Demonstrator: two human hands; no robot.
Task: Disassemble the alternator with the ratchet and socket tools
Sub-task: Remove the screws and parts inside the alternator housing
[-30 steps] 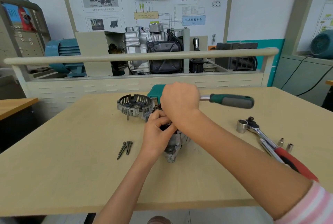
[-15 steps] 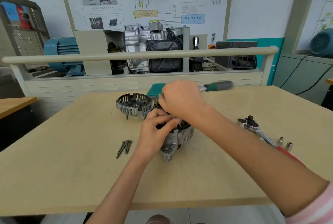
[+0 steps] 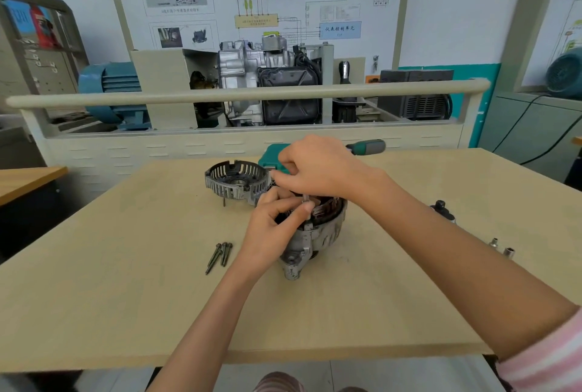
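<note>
The alternator (image 3: pixel 318 234) stands on the table (image 3: pixel 126 281) with its copper windings exposed on top. My left hand (image 3: pixel 274 228) curls over its near rim and pinches the thin metal socket shaft (image 3: pixel 305 202) rising from it. Above, my right hand (image 3: pixel 318 168) grips the head of the ratchet; its green and grey handle (image 3: pixel 367 147) sticks out to the back right. The ratchet's head is hidden under my fingers.
The removed slotted end cover (image 3: pixel 234 182) lies just left of the alternator, with a teal case (image 3: pixel 272 155) behind it. Three long bolts (image 3: pixel 220 253) lie to the front left. At the right are a second ratchet's head (image 3: pixel 441 207) and two small sockets (image 3: pixel 502 248).
The ratchet handle has swung from pointing right toward the back, away from me. My left hand has stayed on the alternator's top.
</note>
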